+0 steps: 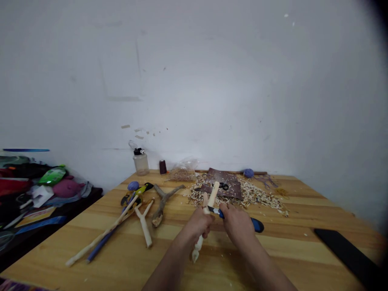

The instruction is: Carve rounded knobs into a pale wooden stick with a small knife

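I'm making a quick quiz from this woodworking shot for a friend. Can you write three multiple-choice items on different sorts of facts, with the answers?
1. Where do the scissors lie?
A) on the dark mat
B) hanging on the wall
C) on the floor

2. What colours are on the handle of the knife?
A) red and white
B) blue and black
C) yellow and green

3. What is the right hand doing?
A) lying open and empty
B) holding the scissors
C) holding the knife

Answers:
1. A, they rest on top of the mat.
2. B, both colours show on the handle's end.
3. C, the hand closes around the handle, with the blade at the pale stick gripped by the left hand.
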`<state>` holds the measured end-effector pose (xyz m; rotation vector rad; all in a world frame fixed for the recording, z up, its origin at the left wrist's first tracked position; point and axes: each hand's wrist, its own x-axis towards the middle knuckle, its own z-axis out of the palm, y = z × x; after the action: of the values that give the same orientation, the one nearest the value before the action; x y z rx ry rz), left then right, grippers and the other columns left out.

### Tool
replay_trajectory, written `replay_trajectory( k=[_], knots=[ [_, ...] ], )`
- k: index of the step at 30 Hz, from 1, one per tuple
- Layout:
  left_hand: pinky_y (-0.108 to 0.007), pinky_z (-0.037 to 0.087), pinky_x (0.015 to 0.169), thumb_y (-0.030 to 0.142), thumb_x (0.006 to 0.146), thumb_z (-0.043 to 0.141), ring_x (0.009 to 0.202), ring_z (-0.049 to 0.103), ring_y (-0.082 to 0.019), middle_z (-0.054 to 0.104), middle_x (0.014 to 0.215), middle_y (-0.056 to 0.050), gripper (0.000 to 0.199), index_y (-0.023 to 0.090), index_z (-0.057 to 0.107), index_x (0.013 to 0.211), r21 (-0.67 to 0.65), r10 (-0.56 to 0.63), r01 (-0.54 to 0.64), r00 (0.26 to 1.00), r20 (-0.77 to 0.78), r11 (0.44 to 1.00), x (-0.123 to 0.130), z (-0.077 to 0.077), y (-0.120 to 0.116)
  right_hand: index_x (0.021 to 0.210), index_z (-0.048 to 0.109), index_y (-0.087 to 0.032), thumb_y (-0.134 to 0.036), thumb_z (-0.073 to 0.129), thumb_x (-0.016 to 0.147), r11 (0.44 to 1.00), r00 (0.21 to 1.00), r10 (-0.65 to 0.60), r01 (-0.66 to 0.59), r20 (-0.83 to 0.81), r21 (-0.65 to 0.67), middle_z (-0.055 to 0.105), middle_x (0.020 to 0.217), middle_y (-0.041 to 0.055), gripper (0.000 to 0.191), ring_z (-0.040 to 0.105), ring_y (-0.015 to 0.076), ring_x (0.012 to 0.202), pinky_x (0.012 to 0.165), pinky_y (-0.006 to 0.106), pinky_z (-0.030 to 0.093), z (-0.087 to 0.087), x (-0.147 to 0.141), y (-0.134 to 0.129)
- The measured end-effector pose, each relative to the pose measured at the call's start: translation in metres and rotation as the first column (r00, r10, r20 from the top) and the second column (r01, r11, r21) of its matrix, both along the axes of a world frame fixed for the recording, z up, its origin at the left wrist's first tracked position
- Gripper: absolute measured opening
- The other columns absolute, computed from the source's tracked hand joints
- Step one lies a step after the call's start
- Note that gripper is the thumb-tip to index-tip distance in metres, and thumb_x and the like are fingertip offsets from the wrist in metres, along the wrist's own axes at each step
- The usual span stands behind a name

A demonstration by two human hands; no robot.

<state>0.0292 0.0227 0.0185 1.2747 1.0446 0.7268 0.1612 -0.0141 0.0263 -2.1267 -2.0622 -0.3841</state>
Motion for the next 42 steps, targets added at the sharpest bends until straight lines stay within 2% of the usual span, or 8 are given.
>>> replay_trajectory(
  k=[5,10,13,19,24,30,36,42],
  knots=[
    [-0.019,0.023,0.036,0.019,0.067,0.057,0.032,0.034,-0.008,0.036,0.041,0.009,0.014,0.021,0.045,0.075,0.141,0.150,-0.131,0.980,-0.129,0.981,0.007,-0.008,0.004,0.101,0.056,-0.024,-0.009,0.039,0.083,0.999,0.999,-0.026,0.027,-0.038,0.019,0.063,0.087,0.0065,0.028,0.061,0.0188,0.076,0.061,0.025,0.035,-0.006,-0.004,0.001],
    [-0.021,0.033,0.048,0.020,0.064,0.063,0.055,0.054,-0.014,0.053,0.059,0.002,0.025,0.020,0.046,0.081,0.309,0.435,-0.381,0.892,-0.126,0.871,0.013,-0.017,0.013,0.102,0.055,-0.023,-0.010,0.041,0.083,0.998,0.993,-0.030,0.035,-0.111,0.043,0.064,0.089,0.0062,0.027,0.061,0.0179,0.078,0.061,0.024,0.034,-0.010,-0.005,0.005],
    [-0.021,0.034,0.050,0.019,0.061,0.067,0.059,0.055,-0.014,0.055,0.064,0.001,0.031,0.020,0.044,0.082,0.341,0.493,-0.433,0.863,-0.110,0.834,0.013,-0.017,0.014,0.100,0.056,-0.025,-0.018,0.042,0.085,0.999,0.987,0.017,-0.011,-0.157,0.041,0.065,0.087,0.0034,0.021,0.061,0.0160,0.073,0.058,0.022,0.033,-0.012,-0.002,0.007],
    [-0.018,0.024,0.034,0.026,0.068,0.061,0.031,0.032,-0.006,0.034,0.041,0.012,0.025,0.022,0.037,0.075,0.039,0.247,-0.254,0.961,0.121,0.967,0.005,-0.012,0.009,0.090,0.059,-0.022,-0.043,0.037,0.088,0.973,0.741,0.227,-0.146,-0.632,0.179,0.066,0.074,0.0010,0.030,0.059,0.0150,0.066,0.056,0.021,0.036,-0.017,0.007,0.013],
    [-0.017,0.024,0.031,0.021,0.065,0.058,0.031,0.033,-0.006,0.037,0.041,0.010,0.022,0.021,0.037,0.068,-0.017,0.203,-0.202,0.966,0.163,0.979,0.000,-0.012,0.010,0.093,0.059,-0.023,-0.046,0.038,0.085,0.969,0.734,0.237,-0.127,-0.637,0.214,0.066,0.076,0.0029,0.033,0.059,0.0171,0.068,0.059,0.024,0.037,-0.020,0.009,0.014],
    [-0.018,0.021,0.031,0.022,0.062,0.060,0.031,0.031,-0.005,0.037,0.043,0.010,0.021,0.021,0.039,0.067,-0.052,0.072,-0.064,0.984,0.162,0.997,-0.001,-0.007,0.007,0.092,0.048,-0.021,-0.049,0.045,0.082,0.955,0.571,0.286,-0.231,-0.769,0.183,0.056,0.062,-0.0026,0.030,0.050,0.0117,0.047,0.046,0.021,0.034,-0.022,0.010,0.016],
    [-0.017,0.019,0.034,0.019,0.058,0.059,0.032,0.032,-0.005,0.038,0.043,0.011,0.024,0.021,0.039,0.071,-0.094,-0.014,0.027,0.990,0.141,0.995,-0.006,-0.005,0.006,0.077,0.050,-0.022,-0.040,0.038,0.086,0.939,0.728,0.342,-0.256,-0.594,0.228,0.054,0.059,-0.0020,0.024,0.049,0.0119,0.053,0.051,0.020,0.030,-0.012,0.012,0.008],
    [-0.018,0.017,0.035,0.016,0.056,0.056,0.032,0.029,-0.005,0.037,0.042,0.011,0.020,0.021,0.042,0.071,-0.110,-0.102,0.120,0.982,0.157,0.987,-0.011,-0.005,0.009,0.077,0.055,-0.022,-0.038,0.038,0.087,0.940,0.774,0.341,-0.294,-0.534,0.175,0.060,0.062,-0.0007,0.025,0.052,0.0120,0.054,0.052,0.020,0.029,-0.005,0.011,0.002]
  ],
)
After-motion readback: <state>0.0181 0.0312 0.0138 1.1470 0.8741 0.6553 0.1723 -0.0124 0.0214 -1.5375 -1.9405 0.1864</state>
